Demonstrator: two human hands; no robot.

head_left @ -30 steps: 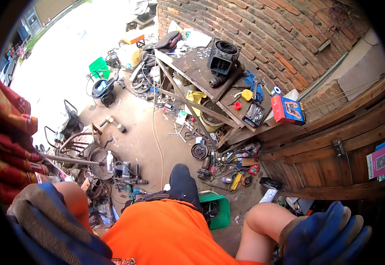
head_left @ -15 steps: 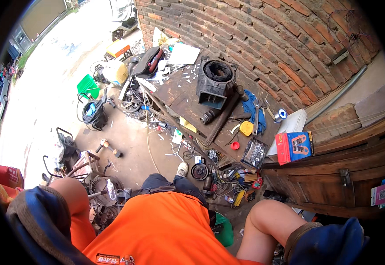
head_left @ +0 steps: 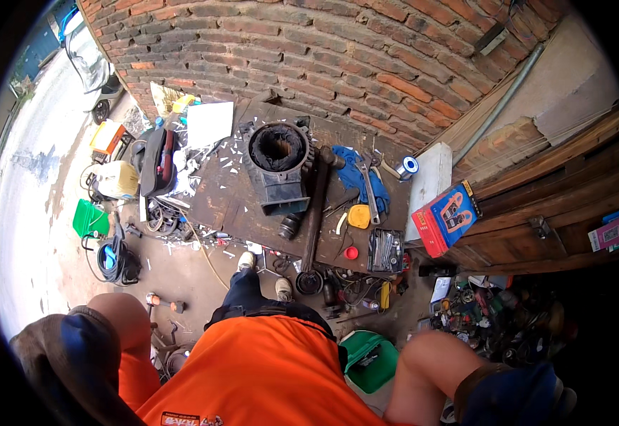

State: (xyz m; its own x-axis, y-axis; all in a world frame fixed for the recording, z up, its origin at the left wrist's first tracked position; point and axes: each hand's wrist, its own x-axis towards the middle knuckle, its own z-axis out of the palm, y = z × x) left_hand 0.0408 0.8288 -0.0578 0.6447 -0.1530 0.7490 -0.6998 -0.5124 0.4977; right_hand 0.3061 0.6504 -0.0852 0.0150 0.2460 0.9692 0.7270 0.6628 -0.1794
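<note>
My left hand (head_left: pixel 68 358) is raised at the lower left in a dark glove with brown and blue fabric. My right hand (head_left: pixel 515 397), gloved in blue with a brown cuff, is raised at the lower right. Both elbows are bent. The fingers are hidden or too dark to make out, and no held thing shows. Ahead, beyond reach of either hand, a worn workbench (head_left: pixel 213 184) carries a grey motor housing (head_left: pixel 284 184) with a blackened ring of windings inside. To its right lie a blue cloth (head_left: pixel 348 177), a wrench (head_left: pixel 372 199) and a yellow rounded object (head_left: pixel 358 216).
A tray of small tools (head_left: pixel 386 252) and a red-and-blue box (head_left: pixel 444 220) sit at the bench's right end. A green bin (head_left: pixel 369 362) stands near my right side. Scrap parts (head_left: pixel 501 319) are heaped at right. A hammer-like tool (head_left: pixel 164 303) lies on the floor at left.
My view has swung left-to-right, so the bench appears further left and the scrap heap shows at right. One foot has stepped forward toward the bench. Both hands stay raised.
</note>
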